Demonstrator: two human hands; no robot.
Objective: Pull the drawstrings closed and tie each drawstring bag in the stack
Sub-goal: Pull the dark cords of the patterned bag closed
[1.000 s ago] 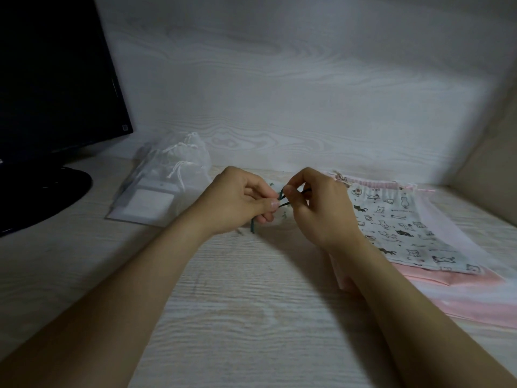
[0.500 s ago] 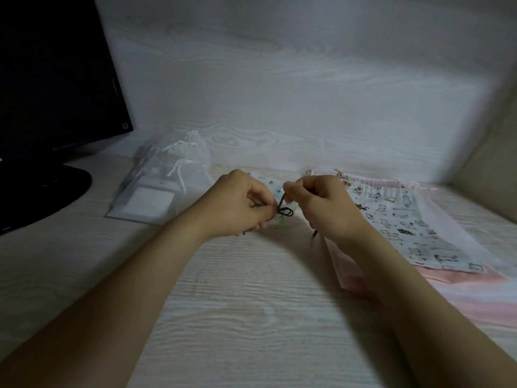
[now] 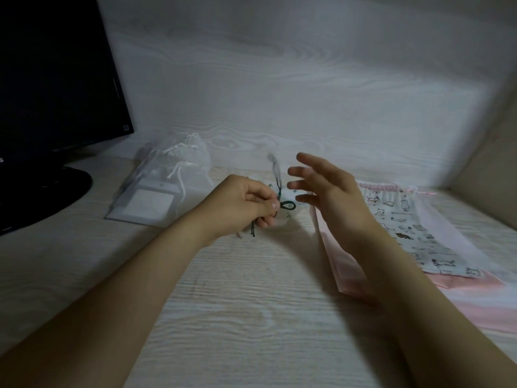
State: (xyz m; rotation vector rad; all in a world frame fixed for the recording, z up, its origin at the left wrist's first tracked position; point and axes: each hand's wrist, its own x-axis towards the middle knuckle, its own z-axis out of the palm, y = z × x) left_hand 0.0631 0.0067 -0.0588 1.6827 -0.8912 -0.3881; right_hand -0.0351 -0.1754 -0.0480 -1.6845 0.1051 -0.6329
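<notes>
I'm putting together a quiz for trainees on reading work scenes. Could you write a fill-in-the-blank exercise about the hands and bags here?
1. The left hand pinches the dark drawstring, which forms a small ____ beside the thumb.
2. The right hand holds ____, its fingers spread.
3. The printed bag lying on the pink bags is patterned with ____.
4. The sheer white bags lie to the ____ of both hands.

Missing words: loop; nothing; cats; left.
</notes>
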